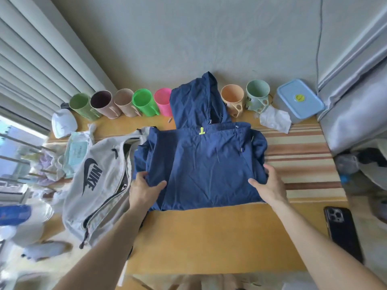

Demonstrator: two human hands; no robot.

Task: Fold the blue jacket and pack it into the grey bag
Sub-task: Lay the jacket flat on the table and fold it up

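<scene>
Both arms outstretched, left hand [144, 187], right hand [267, 183] gripping blue jacket [205, 164] sides

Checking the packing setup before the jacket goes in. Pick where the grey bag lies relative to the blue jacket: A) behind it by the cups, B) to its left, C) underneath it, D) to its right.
B: the grey bag lies left of the blue jacket, zipper open.

1. Blue jacket [206, 164] lying partly folded on the wooden table [209, 237] — hood pointing toward the wall.
2. Left hand [144, 190] and right hand [268, 185] gripping the jacket's near corners.
3. Grey bag [100, 185] just left of the jacket, unzipped.
4. Row of cups [117, 104] along the wall — black phone [342, 232] at the right edge.
</scene>
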